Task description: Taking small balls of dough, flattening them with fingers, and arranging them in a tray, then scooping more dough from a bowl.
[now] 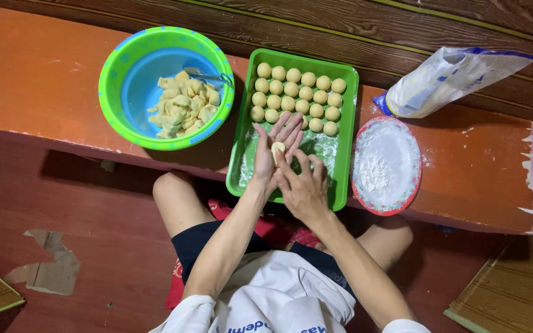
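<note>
In the head view, the left hand was spread open and flat, palm up, fingers pointing away over the green tray. A small pale dough piece lay on that open palm, roughly in its middle. The right hand was partly curled beside it, its fingertips touching the left palm close to the dough piece; whether they pinched the piece itself could not be told. Both hands hovered above the near half of the tray, whose floor there was dusted with white flour.

At the far end of the tray sat the rolled dough balls, packed in four neat rows and touching one another. To the left of the tray stood a green and blue basin holding torn dough chunks and a metal tool. Just right of the tray lay a flour plate, and beyond it a plastic flour bag on its side. All rested on the orange worktop.
</note>
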